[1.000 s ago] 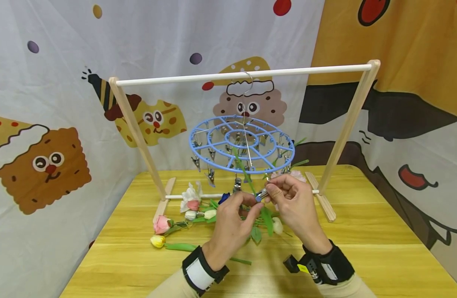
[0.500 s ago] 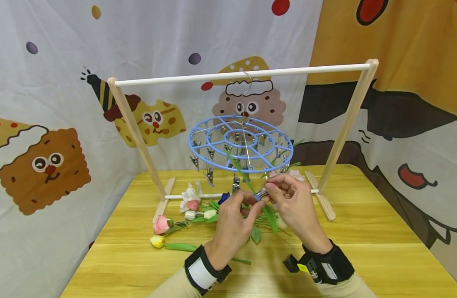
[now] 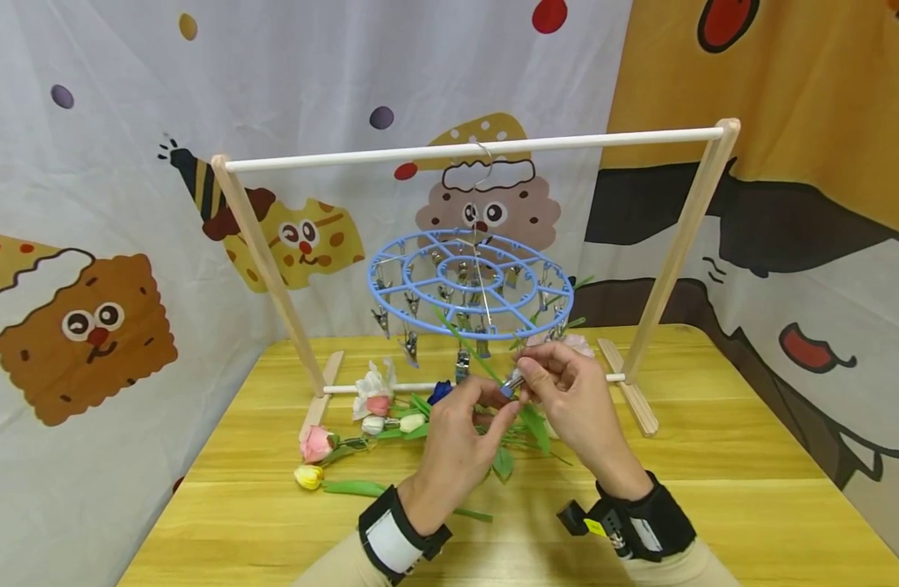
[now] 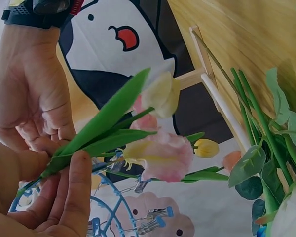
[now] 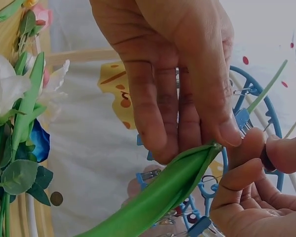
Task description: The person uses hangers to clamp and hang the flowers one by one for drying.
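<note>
Both hands [image 3: 522, 408] pinch stem [image 3: 486, 365] (under hanger rim [image 3: 493, 333]).

- Left hand [image 3: 469, 432] and right hand [image 3: 566, 399] meet at a metal clip [image 3: 513, 381] and green stem [image 3: 486, 363] under the blue round hanger [image 3: 469, 283].
- Loose flowers [image 3: 361, 424] lie near the table's [image 3: 713, 505] far edge.

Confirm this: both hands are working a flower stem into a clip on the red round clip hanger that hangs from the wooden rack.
Not quite: the hanger is blue, not red, as the head view shows. Otherwise right: the left hand and right hand work a stem at a clip under the rack.
</note>
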The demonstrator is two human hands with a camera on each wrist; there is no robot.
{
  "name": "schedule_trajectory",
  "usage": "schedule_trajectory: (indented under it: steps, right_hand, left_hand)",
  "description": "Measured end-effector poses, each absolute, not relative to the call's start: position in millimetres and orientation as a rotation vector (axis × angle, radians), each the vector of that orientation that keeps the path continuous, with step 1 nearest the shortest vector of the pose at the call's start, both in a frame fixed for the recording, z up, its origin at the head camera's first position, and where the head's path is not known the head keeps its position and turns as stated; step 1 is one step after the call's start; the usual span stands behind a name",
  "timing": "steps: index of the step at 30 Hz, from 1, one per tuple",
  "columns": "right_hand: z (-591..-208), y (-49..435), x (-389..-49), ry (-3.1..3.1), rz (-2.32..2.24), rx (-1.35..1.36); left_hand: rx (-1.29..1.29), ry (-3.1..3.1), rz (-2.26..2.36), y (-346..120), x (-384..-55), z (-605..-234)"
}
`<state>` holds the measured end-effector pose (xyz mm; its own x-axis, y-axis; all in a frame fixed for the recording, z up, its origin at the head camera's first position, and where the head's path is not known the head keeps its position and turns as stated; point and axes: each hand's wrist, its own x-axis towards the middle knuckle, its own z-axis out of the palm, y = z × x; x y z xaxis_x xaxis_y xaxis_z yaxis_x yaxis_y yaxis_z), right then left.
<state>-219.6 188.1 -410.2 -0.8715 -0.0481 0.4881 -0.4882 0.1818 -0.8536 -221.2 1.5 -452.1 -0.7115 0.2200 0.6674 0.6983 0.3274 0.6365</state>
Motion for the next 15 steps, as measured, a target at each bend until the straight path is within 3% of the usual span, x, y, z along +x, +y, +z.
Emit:
schedule_trajectory:
  steps: [15]
  right_hand:
    - [-406,195,-223,-2.145,1.772,0.458]
  left_hand:
    - [-0.925,-2.302,-1.358,-18,-218,-461]
